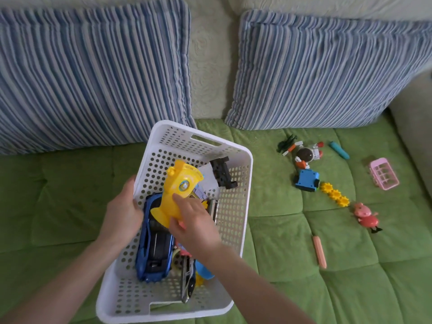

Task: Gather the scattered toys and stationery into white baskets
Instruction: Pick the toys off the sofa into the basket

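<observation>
A white perforated basket (236,206) sits on the green sofa seat, tilted toward me. My left hand (122,212) grips its left rim. My right hand (195,224) holds a yellow toy (177,190) inside the basket, above a blue toy car (153,242). A black toy vehicle (223,171), a silver toy train (188,280) and other small pieces also lie in the basket. Loose on the seat at the right are an astronaut figure (306,154), a blue block toy (306,180), yellow gears (335,194), a pink pig figure (365,216) and a pink pen (319,251).
A teal marker (339,150), a small pink toy basket (383,174) and a dark green figure (286,143) lie at the far right of the seat. Two blue striped cushions (93,71) lean against the sofa back. The sofa arm (416,127) rises at the right.
</observation>
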A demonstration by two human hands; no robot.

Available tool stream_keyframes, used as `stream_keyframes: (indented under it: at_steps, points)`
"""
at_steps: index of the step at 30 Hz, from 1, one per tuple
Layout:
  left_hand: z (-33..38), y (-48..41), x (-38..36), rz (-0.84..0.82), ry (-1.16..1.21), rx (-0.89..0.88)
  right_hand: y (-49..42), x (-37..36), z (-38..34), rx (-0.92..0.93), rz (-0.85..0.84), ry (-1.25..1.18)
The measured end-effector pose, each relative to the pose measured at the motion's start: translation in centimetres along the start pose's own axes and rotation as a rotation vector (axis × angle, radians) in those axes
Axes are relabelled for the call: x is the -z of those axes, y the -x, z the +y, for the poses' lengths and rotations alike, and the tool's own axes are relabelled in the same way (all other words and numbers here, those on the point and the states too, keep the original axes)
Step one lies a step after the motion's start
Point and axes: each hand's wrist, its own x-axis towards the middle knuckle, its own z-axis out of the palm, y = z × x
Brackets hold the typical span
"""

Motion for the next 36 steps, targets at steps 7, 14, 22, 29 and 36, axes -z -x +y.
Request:
stream_keyframes:
  at_steps: [7,14,22,29,36]
  points:
    - [-0.3,0.0,0.2,-0.017,-0.006,0.002,-1.2,-0.5,-1.1,0.001,-0.085,0.049]
    - [-1.1,-0.3,0.3,-0.053,0.025,0.005,-1.0,0.3,0.4,-0.07,0.163,0.058]
    - [-0.4,-0.1,0.4,-0.05,0.015,0.009,4.6,3.7,6.1,-0.758,0.266,0.078]
    - [-0.8,-0.5,0.2,-0.071,0.034,0.024,5.0,1.9,7.3,-0.918,0.12,-0.167]
    - [0.0,-0.2,0.5,-0.072,0.071,-0.012,5.5,1.7,7.7,-0.877,0.178,-0.123]
